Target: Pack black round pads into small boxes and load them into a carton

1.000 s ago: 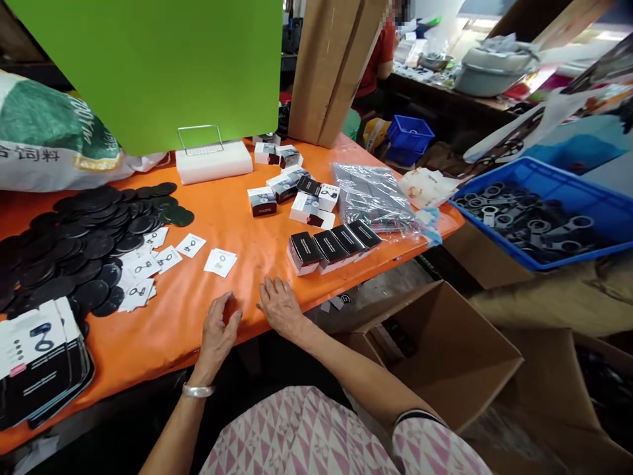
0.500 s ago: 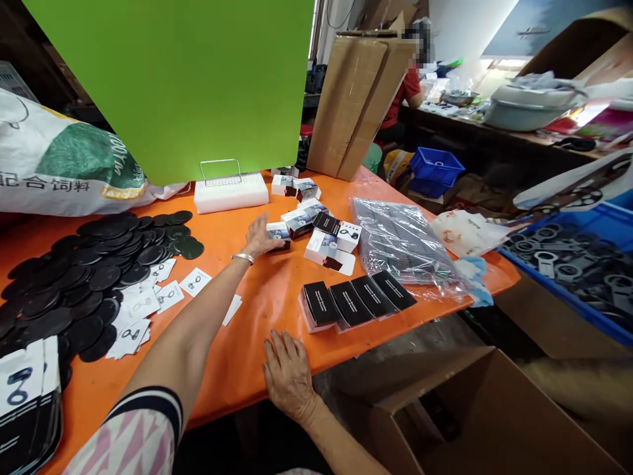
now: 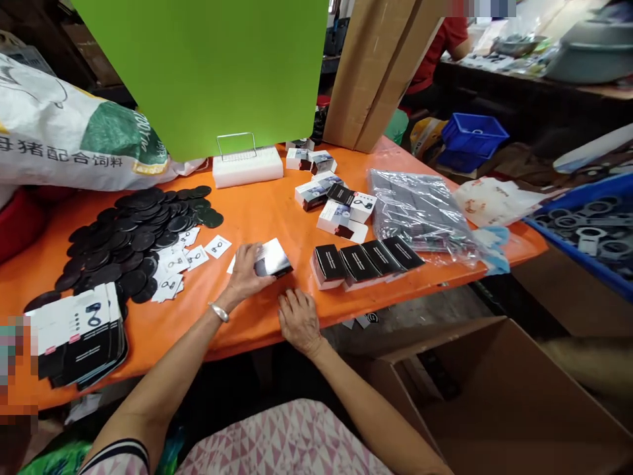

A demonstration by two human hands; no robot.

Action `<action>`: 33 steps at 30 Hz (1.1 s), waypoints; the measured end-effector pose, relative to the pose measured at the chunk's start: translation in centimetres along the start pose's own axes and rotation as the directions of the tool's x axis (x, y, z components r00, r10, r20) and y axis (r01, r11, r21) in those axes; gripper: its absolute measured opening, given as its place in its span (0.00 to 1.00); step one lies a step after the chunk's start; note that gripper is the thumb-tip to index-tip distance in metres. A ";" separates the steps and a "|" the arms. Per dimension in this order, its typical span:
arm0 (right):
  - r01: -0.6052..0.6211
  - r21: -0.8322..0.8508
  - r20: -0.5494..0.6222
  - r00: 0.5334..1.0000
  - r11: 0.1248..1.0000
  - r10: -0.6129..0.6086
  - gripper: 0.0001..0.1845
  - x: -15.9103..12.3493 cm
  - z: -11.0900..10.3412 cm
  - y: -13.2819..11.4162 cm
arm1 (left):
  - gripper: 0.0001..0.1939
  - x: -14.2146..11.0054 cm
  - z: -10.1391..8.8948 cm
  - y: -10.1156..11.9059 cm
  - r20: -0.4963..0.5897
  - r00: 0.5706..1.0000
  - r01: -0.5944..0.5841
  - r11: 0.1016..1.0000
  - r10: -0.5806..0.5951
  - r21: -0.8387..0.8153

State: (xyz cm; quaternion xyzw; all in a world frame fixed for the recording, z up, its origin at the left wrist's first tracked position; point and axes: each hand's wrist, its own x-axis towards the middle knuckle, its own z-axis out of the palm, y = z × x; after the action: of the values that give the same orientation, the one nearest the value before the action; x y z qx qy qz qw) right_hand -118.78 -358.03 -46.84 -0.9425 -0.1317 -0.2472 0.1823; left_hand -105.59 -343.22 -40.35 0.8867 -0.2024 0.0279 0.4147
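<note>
On the orange desk [image 3: 267,211], a narrow gap separates the packet [image 3: 273,258] under the left hand [image 3: 246,274] from the row of black boxes [image 3: 363,260] on its right. White boxes [image 3: 336,221] crowd the way ahead, and paper cards [image 3: 196,257] lie just left of the hand.

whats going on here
A person at an orange table holds a small black-and-white product box in their left hand, while their right hand rests flat at the table's edge. Nearby sit a row of four black-topped boxes and a clear plastic bag of dark items. Loose white printed cards lie beside a pile of black round discs. Another person in a red shirt is at a farther bench.
</note>
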 end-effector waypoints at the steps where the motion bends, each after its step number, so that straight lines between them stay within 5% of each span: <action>1: -0.038 0.096 0.016 0.999 0.995 0.037 0.17 0.1 -0.3 0.1 | 0.36 -0.9 -0.2 0.4 0.036 0.998 0.062 0.991 -0.058 -0.120; 3: -0.224 0.386 0.060 0.974 0.895 0.218 0.18 0.4 -1.3 0.4 | 0.35 -2.2 -0.5 1.4 0.098 0.992 0.102 0.952 -0.076 -0.289; 6: -0.495 0.778 0.268 0.818 0.386 0.508 0.30 1.0 -3.5 1.2 | 0.36 -3.9 -0.9 3.0 0.020 0.988 -0.149 0.971 0.156 -0.185; 8: -0.529 0.842 0.418 0.765 0.108 0.490 0.33 1.4 -5.0 1.5 | 0.33 -5.1 -1.2 3.8 0.015 0.937 -0.348 0.937 0.348 0.004; 10: -0.533 0.845 0.463 0.771 0.046 0.437 0.37 1.7 -6.0 1.3 | 0.31 -6.3 -1.3 4.3 0.072 0.887 -0.462 0.882 0.457 0.089; 12: -0.530 0.834 0.402 0.774 0.154 0.489 0.35 1.7 -6.1 0.7 | 0.35 -7.2 -1.2 4.5 0.089 0.886 -0.460 0.886 0.455 0.056; 15: -0.516 0.704 0.129 0.768 0.488 0.627 0.31 1.3 -5.0 -0.4 | 0.51 -7.9 -0.4 5.1 0.062 0.974 -0.214 0.974 0.219 -0.067; 17: -0.476 0.564 -0.061 0.791 0.675 0.608 0.30 1.0 -3.9 -1.0 | 0.54 -7.7 0.5 5.5 0.051 0.999 0.002 0.992 0.005 -0.127; 20: -0.384 0.424 -0.153 0.862 0.820 0.483 0.27 0.4 -3.3 -1.2 | 0.52 -6.8 2.2 5.8 0.002 0.987 0.158 0.965 -0.161 -0.207; 23: -0.310 0.323 -0.166 0.912 0.894 0.376 0.27 -0.5 -5.3 -0.4 | 0.54 -5.6 3.6 5.5 -0.019 0.987 0.147 0.947 -0.159 -0.286; 26: -0.272 0.241 -0.281 0.899 0.931 0.336 0.21 -1.1 -9.0 2.3 | 0.55 -4.4 4.6 4.9 0.024 0.992 0.128 0.942 -0.127 -0.310; 33: -0.560 0.298 -0.427 0.646 0.773 0.632 0.23 -1.9 -16.1 14.3 | 0.53 -1.2 6.0 4.9 0.213 0.975 0.135 0.938 -0.068 -0.319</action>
State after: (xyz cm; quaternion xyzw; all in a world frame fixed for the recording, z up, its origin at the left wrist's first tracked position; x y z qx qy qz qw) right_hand -122.25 -377.71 -38.75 -0.8188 0.2219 -0.4007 0.3462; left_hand -109.29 -350.11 -41.05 0.8119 -0.1982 -0.1168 0.5365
